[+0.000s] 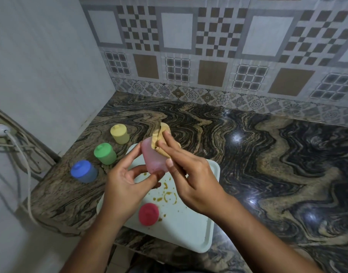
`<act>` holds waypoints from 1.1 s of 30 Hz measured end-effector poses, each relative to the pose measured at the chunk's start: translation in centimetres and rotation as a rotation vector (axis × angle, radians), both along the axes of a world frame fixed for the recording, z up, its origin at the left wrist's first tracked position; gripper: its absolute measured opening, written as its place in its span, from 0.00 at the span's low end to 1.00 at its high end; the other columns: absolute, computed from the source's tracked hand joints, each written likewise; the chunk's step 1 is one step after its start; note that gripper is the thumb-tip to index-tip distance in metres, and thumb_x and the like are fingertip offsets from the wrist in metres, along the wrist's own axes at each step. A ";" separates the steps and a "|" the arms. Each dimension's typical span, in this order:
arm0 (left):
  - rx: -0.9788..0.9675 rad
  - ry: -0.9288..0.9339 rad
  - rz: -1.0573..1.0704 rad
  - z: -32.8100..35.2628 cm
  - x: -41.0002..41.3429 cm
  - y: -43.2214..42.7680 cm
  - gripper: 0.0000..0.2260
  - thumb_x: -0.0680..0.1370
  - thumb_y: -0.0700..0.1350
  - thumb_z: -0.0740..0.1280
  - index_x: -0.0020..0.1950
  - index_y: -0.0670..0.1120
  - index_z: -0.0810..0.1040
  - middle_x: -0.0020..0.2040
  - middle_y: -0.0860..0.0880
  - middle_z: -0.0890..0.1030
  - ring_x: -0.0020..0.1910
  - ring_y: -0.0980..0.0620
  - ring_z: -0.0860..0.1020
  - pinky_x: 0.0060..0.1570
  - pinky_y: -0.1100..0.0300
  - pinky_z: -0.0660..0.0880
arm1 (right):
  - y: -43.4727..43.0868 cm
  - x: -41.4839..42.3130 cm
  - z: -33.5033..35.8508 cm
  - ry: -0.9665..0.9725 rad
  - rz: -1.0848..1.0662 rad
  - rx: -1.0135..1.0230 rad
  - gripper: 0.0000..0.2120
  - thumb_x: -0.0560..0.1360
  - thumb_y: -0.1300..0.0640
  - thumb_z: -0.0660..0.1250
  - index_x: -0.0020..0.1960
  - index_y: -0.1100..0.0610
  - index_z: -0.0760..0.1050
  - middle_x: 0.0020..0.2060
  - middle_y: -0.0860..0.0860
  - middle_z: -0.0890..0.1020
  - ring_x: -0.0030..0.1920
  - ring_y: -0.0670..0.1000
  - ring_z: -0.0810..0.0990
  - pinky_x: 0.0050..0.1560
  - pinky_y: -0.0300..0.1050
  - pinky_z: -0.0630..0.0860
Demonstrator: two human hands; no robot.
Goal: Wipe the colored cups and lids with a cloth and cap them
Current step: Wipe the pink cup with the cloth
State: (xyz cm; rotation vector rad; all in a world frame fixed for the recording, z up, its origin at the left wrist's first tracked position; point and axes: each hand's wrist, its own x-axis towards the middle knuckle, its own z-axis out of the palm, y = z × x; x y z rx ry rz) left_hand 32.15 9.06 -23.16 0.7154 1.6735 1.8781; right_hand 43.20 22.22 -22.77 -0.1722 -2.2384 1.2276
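1. The left hand (pixel 125 184) gripped the pink cup (pixel 154 159) above the tray, thumb on its left wall and fingertips curled under its base. It held the cup tilted with the mouth pointing far and up, probably so the cloth could reach inside.
2. The right hand (pixel 191 174) pinched the tan cloth (pixel 163 137) at the cup's mouth, fingers pressing the bunched fabric onto the rim and thumb braced against the cup's side. The two hands were close together and met on the cup.
3. The cup looked like translucent pink plastic, smooth and cylindrical. The cloth was soft and crumpled, and folded over the opening. How far it went inside could not be told.
4. The red lid (pixel 149 214), round with a raised knob, sat on the near part of the white tray (pixel 191 235), apparently waiting to cap this cup.
5. The tray was a shallow rounded rectangle of matte plastic, and yellow-brown smears (pixel 167 194) lay on it beneath the hands.
6. Three capped cups stood in a row on the desk (pixel 248 154) to the left: yellow cup (pixel 120 134) farthest, green cup (pixel 105 154) in the middle and blue cup (pixel 84 171) nearest. They were probably set aside as finished, leaving the pink cup as the last.
7. The desk was polished stone with swirling dark and tan veins.
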 end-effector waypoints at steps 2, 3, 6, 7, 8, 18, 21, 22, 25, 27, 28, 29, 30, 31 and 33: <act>0.012 0.004 0.020 0.1 -0.2 0.0 0.33 0.67 0.32 0.75 0.70 0.53 0.75 0.67 0.54 0.81 0.57 0.47 0.84 0.47 0.52 0.83 | -0.3 0.5 -0.2 0.022 0.011 0.030 0.19 0.83 0.65 0.62 0.74 0.64 0.72 0.77 0.58 0.68 0.79 0.49 0.64 0.76 0.52 0.68; 0.019 0.001 0.036 0.2 -0.4 0.0 0.33 0.66 0.33 0.76 0.68 0.53 0.76 0.65 0.54 0.82 0.55 0.48 0.85 0.47 0.54 0.83 | -0.5 0.9 -0.3 0.034 0.014 0.045 0.18 0.83 0.65 0.62 0.73 0.64 0.73 0.76 0.57 0.69 0.79 0.49 0.65 0.76 0.49 0.68; 0.024 0.002 0.087 0.3 -0.9 0.1 0.36 0.61 0.35 0.77 0.67 0.54 0.75 0.61 0.56 0.84 0.51 0.52 0.85 0.43 0.59 0.83 | -0.8 2.0 -0.5 0.065 0.038 0.048 0.17 0.82 0.68 0.63 0.70 0.66 0.76 0.74 0.57 0.71 0.77 0.51 0.69 0.72 0.41 0.71; 0.022 0.007 0.099 0.3 -1.0 0.1 0.37 0.61 0.35 0.77 0.68 0.53 0.74 0.60 0.59 0.84 0.50 0.53 0.85 0.43 0.60 0.82 | -0.7 2.5 -0.6 0.071 0.049 0.035 0.16 0.81 0.69 0.63 0.69 0.66 0.77 0.74 0.57 0.72 0.76 0.51 0.70 0.72 0.45 0.72; 0.023 0.011 0.110 0.4 -1.1 0.2 0.37 0.61 0.35 0.76 0.68 0.53 0.73 0.60 0.61 0.83 0.50 0.54 0.85 0.43 0.61 0.82 | -0.7 2.9 -0.7 0.076 0.059 0.018 0.16 0.81 0.69 0.63 0.68 0.65 0.77 0.73 0.57 0.74 0.76 0.51 0.70 0.71 0.47 0.74; -0.001 0.004 0.052 0.1 -1.7 -0.2 0.36 0.71 0.25 0.72 0.69 0.58 0.72 0.67 0.54 0.80 0.56 0.47 0.85 0.33 0.45 0.83 | 0.3 4.0 -2.6 0.053 -0.009 -0.601 0.17 0.83 0.57 0.59 0.68 0.59 0.79 0.67 0.52 0.81 0.70 0.57 0.78 0.70 0.62 0.74; 0.008 0.005 0.044 -0.1 -1.5 -0.1 0.37 0.70 0.26 0.73 0.71 0.56 0.72 0.69 0.54 0.78 0.58 0.45 0.84 0.35 0.44 0.84 | 1.3 3.0 -1.6 0.122 -0.127 -0.642 0.17 0.83 0.57 0.59 0.67 0.59 0.79 0.64 0.53 0.83 0.67 0.57 0.81 0.67 0.63 0.77; 0.008 0.002 0.043 -0.2 -1.3 0.0 0.37 0.69 0.27 0.74 0.71 0.56 0.72 0.69 0.55 0.77 0.58 0.43 0.83 0.35 0.44 0.84 | 1.7 2.5 -1.2 0.147 -0.172 -0.635 0.17 0.83 0.56 0.59 0.66 0.58 0.80 0.61 0.52 0.85 0.64 0.57 0.82 0.65 0.64 0.78; -0.010 0.018 0.029 0.1 -0.8 0.2 0.37 0.64 0.35 0.78 0.70 0.57 0.73 0.69 0.56 0.77 0.58 0.41 0.83 0.36 0.44 0.83 | 2.5 1.0 -0.2 0.222 -0.245 -0.627 0.16 0.84 0.54 0.59 0.65 0.56 0.81 0.50 0.49 0.86 0.52 0.50 0.83 0.51 0.57 0.82; -0.034 0.029 0.023 0.2 -0.6 0.3 0.37 0.63 0.37 0.79 0.69 0.57 0.74 0.69 0.56 0.77 0.56 0.42 0.84 0.35 0.45 0.83 | 2.5 0.2 0.6 0.231 -0.233 -0.599 0.18 0.84 0.55 0.58 0.68 0.59 0.78 0.53 0.47 0.85 0.53 0.47 0.83 0.52 0.48 0.80; -0.041 0.030 0.017 0.3 -0.5 0.3 0.37 0.64 0.37 0.79 0.70 0.56 0.74 0.69 0.56 0.78 0.54 0.43 0.84 0.35 0.46 0.83 | 2.4 -0.1 0.9 0.213 -0.221 -0.548 0.18 0.84 0.55 0.59 0.71 0.58 0.76 0.60 0.49 0.84 0.61 0.50 0.82 0.60 0.50 0.80; -0.043 0.030 0.008 0.3 -0.5 0.4 0.37 0.64 0.37 0.80 0.70 0.55 0.74 0.69 0.56 0.78 0.53 0.43 0.85 0.36 0.47 0.83 | 2.1 -0.3 1.0 0.184 -0.199 -0.479 0.18 0.84 0.57 0.59 0.73 0.55 0.74 0.67 0.51 0.81 0.70 0.51 0.78 0.69 0.52 0.76; -0.041 0.027 0.001 0.2 -0.5 0.5 0.38 0.65 0.36 0.80 0.71 0.53 0.73 0.69 0.55 0.78 0.53 0.44 0.86 0.37 0.48 0.83 | 1.8 -0.5 1.2 0.150 -0.163 -0.403 0.18 0.85 0.59 0.59 0.73 0.53 0.72 0.72 0.51 0.76 0.75 0.49 0.72 0.74 0.51 0.71; -0.037 0.017 -0.003 0.2 -0.5 0.6 0.38 0.66 0.34 0.80 0.73 0.51 0.72 0.69 0.54 0.79 0.52 0.43 0.86 0.39 0.50 0.84 | 1.4 -0.7 1.1 0.120 -0.121 -0.324 0.18 0.85 0.61 0.59 0.74 0.52 0.71 0.75 0.51 0.73 0.77 0.46 0.67 0.76 0.48 0.68; -0.031 0.000 0.007 0.3 -0.5 0.6 0.39 0.68 0.31 0.77 0.76 0.48 0.69 0.69 0.52 0.79 0.52 0.44 0.86 0.41 0.52 0.83 | 0.9 -0.8 0.6 0.085 -0.062 -0.169 0.18 0.84 0.63 0.60 0.73 0.57 0.73 0.76 0.53 0.70 0.78 0.46 0.65 0.76 0.47 0.67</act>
